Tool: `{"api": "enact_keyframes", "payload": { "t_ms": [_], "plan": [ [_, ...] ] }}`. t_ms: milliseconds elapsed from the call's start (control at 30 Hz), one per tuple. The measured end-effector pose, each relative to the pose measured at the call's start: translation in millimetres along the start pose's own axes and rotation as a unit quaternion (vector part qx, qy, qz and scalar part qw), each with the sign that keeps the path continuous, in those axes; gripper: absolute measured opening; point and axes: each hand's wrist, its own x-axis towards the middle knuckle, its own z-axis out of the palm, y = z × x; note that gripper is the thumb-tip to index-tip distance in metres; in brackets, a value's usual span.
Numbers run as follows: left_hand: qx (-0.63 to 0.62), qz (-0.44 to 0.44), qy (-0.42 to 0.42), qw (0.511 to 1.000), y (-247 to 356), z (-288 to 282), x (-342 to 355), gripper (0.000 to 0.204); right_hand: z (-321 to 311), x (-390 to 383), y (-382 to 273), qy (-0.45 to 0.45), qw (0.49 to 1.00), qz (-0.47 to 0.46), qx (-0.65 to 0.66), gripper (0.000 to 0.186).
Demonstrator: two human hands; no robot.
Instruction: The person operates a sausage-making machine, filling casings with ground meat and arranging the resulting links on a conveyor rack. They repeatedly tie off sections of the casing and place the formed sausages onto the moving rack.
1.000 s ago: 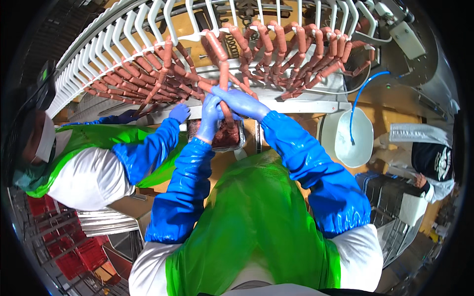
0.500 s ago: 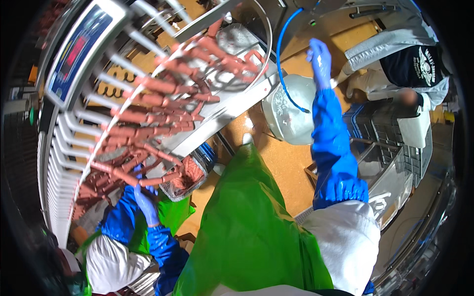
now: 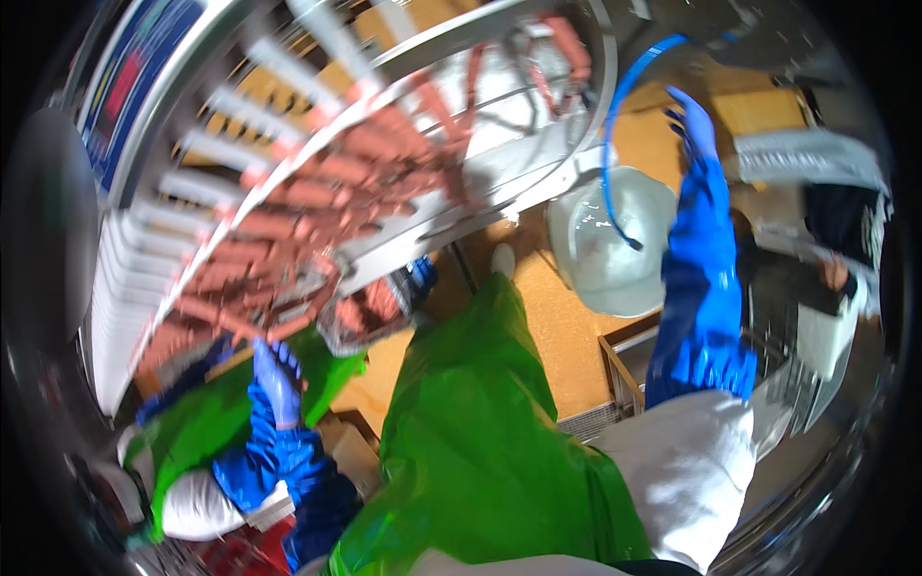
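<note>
Strings of reddish sausage links [image 3: 322, 197] hang in rows at my left from a line of white hooks [image 3: 163, 226]. My left hand [image 3: 278, 384], in a blue-violet glove, is at the low bend of one string. Its fingers curl at a link there, and the grip is partly hidden. Far to the right, my right hand [image 3: 695, 127], gloved alike, is raised at the end of an outstretched arm. It holds nothing, and its fingers are spread and slightly bent. Nearest to it are a blue hose [image 3: 607, 158] and a large translucent tub [image 3: 567, 240].
Below the sausages, a metal table edge [image 3: 413, 240] slants across. A lined bin [image 3: 336, 336] holds reddish meat. At left, a co-worker in a green apron [image 3: 206, 413] stands close. A panel with a red display [image 3: 123, 86] is upper left. Another person [image 3: 836, 216] and racks are at right.
My view has shifted, with sausages and hooks larger and closer. The right hand's fingers have spread from a more curled pose. My left hand stays at the sausage string's bend.
</note>
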Motion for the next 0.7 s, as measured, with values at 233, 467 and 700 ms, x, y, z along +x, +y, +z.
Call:
{"api": "enact_keyframes", "payload": {
  "t_ms": [233, 467, 700],
  "plan": [
    [-0.192, 0.006, -0.259, 0.946, 10, -66, 7, 0.041, 243, -335, -40, -0.270, 0.960, -0.075, 0.000, 0.026],
    [-0.111, 0.032, -0.311, 0.943, 16, -128, 23, 0.024, 544, -558, -107, -0.487, 0.785, -0.330, -0.196, 0.050],
    [-0.241, -0.040, -0.333, 0.911, 8, -157, 50, 0.021, 628, -581, -84, -0.510, 0.800, -0.219, -0.228, 0.036]
  ]
}}
